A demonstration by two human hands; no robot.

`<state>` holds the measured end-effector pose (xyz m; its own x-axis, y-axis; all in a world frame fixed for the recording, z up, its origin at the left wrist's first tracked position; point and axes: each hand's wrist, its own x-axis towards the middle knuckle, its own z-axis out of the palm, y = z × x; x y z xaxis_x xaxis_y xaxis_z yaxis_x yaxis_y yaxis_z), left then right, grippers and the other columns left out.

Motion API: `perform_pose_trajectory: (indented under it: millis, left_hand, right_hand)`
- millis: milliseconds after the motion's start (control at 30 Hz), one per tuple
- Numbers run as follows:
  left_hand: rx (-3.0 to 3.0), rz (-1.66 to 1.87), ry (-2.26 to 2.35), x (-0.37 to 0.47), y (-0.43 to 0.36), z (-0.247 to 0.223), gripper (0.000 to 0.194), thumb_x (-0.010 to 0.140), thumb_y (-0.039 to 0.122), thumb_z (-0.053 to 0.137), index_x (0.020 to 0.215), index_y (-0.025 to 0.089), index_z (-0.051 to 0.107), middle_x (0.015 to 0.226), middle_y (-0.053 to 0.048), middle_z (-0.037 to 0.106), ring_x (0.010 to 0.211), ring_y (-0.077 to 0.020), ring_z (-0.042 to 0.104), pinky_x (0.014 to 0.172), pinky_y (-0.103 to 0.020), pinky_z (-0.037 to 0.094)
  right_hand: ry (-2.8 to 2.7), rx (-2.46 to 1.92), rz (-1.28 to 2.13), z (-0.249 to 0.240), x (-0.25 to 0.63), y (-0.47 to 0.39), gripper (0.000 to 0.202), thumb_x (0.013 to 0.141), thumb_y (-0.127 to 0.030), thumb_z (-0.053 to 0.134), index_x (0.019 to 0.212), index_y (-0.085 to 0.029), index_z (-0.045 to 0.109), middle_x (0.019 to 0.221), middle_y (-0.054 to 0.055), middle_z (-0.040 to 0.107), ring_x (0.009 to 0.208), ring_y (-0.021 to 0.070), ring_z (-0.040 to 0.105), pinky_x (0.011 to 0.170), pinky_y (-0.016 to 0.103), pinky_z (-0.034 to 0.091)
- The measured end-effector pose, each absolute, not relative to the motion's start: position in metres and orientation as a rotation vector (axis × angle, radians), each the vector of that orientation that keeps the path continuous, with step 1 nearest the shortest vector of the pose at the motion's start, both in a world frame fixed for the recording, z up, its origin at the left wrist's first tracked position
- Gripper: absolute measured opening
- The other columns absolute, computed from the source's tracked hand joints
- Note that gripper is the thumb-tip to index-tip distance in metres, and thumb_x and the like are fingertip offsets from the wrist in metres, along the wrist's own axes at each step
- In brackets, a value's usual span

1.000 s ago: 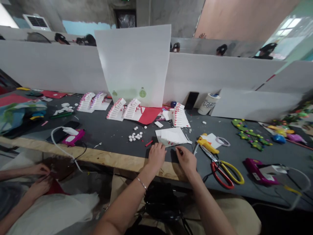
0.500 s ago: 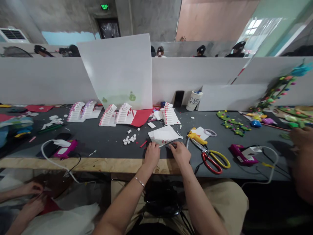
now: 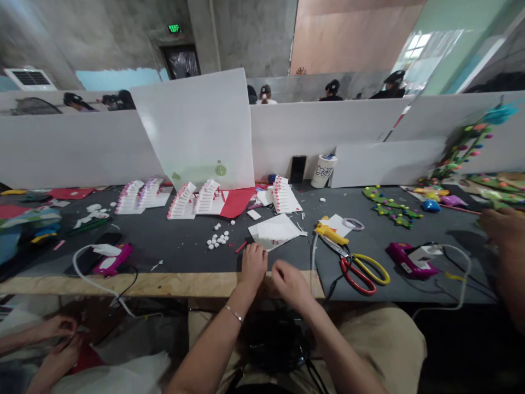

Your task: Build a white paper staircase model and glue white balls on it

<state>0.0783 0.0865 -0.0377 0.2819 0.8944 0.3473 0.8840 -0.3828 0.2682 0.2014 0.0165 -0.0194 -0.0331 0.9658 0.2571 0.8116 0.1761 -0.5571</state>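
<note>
My left hand [image 3: 254, 266] is at the front of the dark tabletop, its fingers together and curled downward; what they hold, if anything, is hidden. Close on its right, my right hand [image 3: 289, 280] is closed over the wooden table edge, its fingertips turned out of sight. Just beyond both hands lies a folded white paper piece [image 3: 275, 227] with small red marks on its near side. A thin red stick [image 3: 240, 247] rests left of it, beside several small white balls [image 3: 217, 241].
White fan-shaped paper pieces [image 3: 180, 202] with red tips stand behind. Scissors [image 3: 359, 273] and a yellow-handled tool [image 3: 331, 232] lie to the right. A white cup [image 3: 324, 171] stands by the partition. Pink power blocks [image 3: 410, 260] sit on both sides. Another person's hand [image 3: 502, 230] is at right.
My right hand has drawn back from the white paper piece toward the table edge and curled closed. My left hand has also come slightly away from the paper. The view has tilted slightly.
</note>
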Motion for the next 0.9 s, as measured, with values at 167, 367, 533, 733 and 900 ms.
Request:
perform_pose_trajectory:
  millis: [167, 367, 533, 733, 900]
  left_hand:
    - [2.402, 0.776, 1.838, 0.076, 0.086, -0.035, 0.024, 0.095, 0.027, 0.047, 0.078, 0.019, 0.061, 0.081, -0.006, 0.063, 0.090, -0.0228, 0.057, 0.088, -0.039, 0.041]
    - [2.276, 0.790, 1.808, 0.077, 0.092, -0.030, 0.009, 0.089, 0.021, 0.057, 0.090, 0.021, 0.065, 0.090, -0.004, 0.066, 0.094, -0.0207, 0.059, 0.086, -0.035, 0.042]
    - [2.225, 0.717, 1.828, 0.088, 0.109, -0.024, 0.009, 0.082, 0.022, 0.066, 0.091, 0.018, 0.067, 0.090, -0.006, 0.066, 0.093, -0.0222, 0.061, 0.081, -0.034, 0.045]
    - [2.217, 0.741, 1.858, 0.087, 0.114, -0.026, 0.009, 0.082, 0.011, 0.057, 0.085, 0.018, 0.061, 0.088, -0.006, 0.063, 0.090, -0.0216, 0.061, 0.081, -0.034, 0.047]
    - [2.299, 1.084, 1.841, 0.070, 0.109, -0.028, 0.029, 0.079, 0.007, 0.054, 0.105, 0.019, 0.057, 0.108, -0.011, 0.059, 0.109, -0.0269, 0.055, 0.094, -0.043, 0.046]
  right_hand:
    - [-2.052, -1.486, 0.401, -0.036, 0.194, -0.050, 0.045, 0.096, -0.037, 0.042, 0.054, -0.021, 0.051, 0.055, -0.003, 0.057, 0.052, 0.0108, 0.052, 0.053, 0.023, 0.030]
    - [-1.934, -1.744, 0.174, -0.025, 0.237, -0.014, 0.029, 0.094, -0.027, 0.047, 0.070, -0.022, 0.063, 0.069, 0.001, 0.065, 0.065, 0.0160, 0.061, 0.060, 0.026, 0.036]
    - [-1.774, -1.841, 0.110, -0.012, 0.252, 0.043, 0.022, 0.091, -0.025, 0.052, 0.106, -0.022, 0.067, 0.090, 0.004, 0.071, 0.080, 0.0192, 0.066, 0.068, 0.028, 0.040]
    - [-1.640, -1.968, 0.105, -0.025, 0.226, 0.074, 0.020, 0.091, -0.032, 0.054, 0.094, -0.024, 0.072, 0.091, 0.004, 0.073, 0.079, 0.0190, 0.067, 0.066, 0.029, 0.039]
    - [-1.542, -2.048, 0.107, -0.033, 0.214, 0.076, 0.023, 0.091, -0.036, 0.055, 0.096, -0.022, 0.072, 0.092, 0.007, 0.073, 0.080, 0.0205, 0.067, 0.066, 0.030, 0.038]
